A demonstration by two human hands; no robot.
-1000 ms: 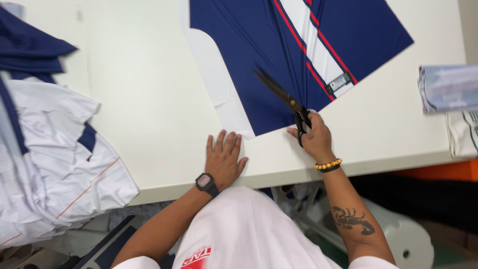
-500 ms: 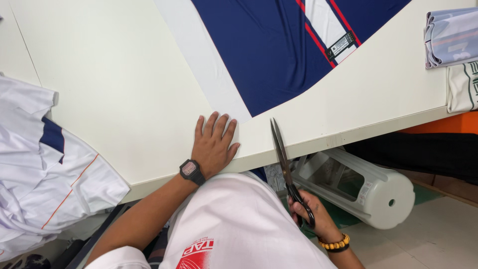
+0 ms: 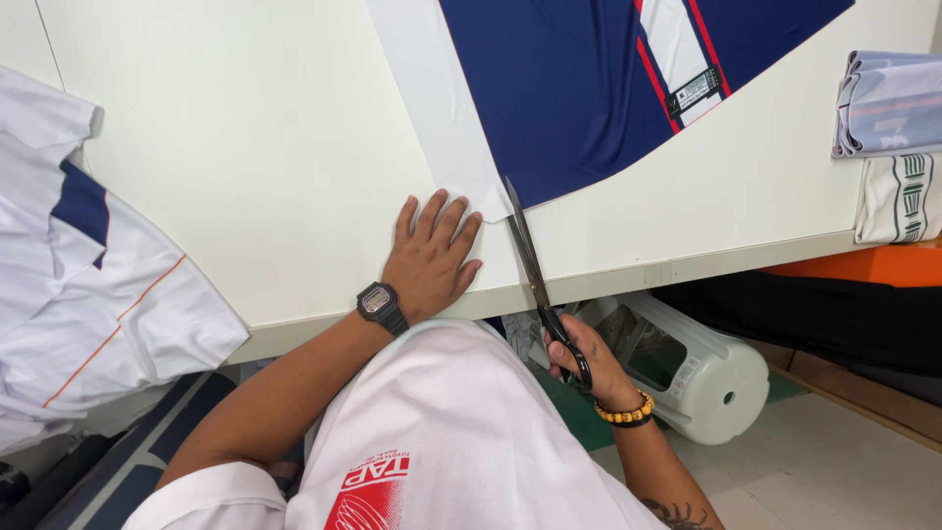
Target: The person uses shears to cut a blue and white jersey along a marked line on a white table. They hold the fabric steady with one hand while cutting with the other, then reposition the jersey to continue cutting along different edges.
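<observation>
The left hand [image 3: 432, 255] lies flat, palm down, on the pale cream surface [image 3: 245, 147] near its front edge. Its fingers [image 3: 446, 218] are spread wide and hold nothing — their tips press on the corner of a white paper pattern sheet [image 3: 432, 108] that runs up and away across the surface. A black digital wristwatch [image 3: 380, 304] sits on that wrist.

The right hand [image 3: 587, 361] is below the edge of the surface, off the front, and its fingers are closed through the handle loops of a pair of long black-handled steel scissors [image 3: 535, 280]. The blades are closed or nearly so and point up and away, and the tip lies at the lower corner of a navy blue cut fabric panel with red and white stripes [image 3: 559, 108], just beside the left hand's fingertips. That panel lies partly over the white sheet. A bracelet of yellow and black beads [image 3: 626, 412] circles the right wrist.

To the left, a heap of white garment pieces with navy and orange trim [image 3: 88, 285] hangs over the surface's edge. At the far right sit folded pale fabric stacks [image 3: 888, 103]. Under the surface stands a white plastic stool [image 3: 702, 368] — tipped on its side on the floor.
</observation>
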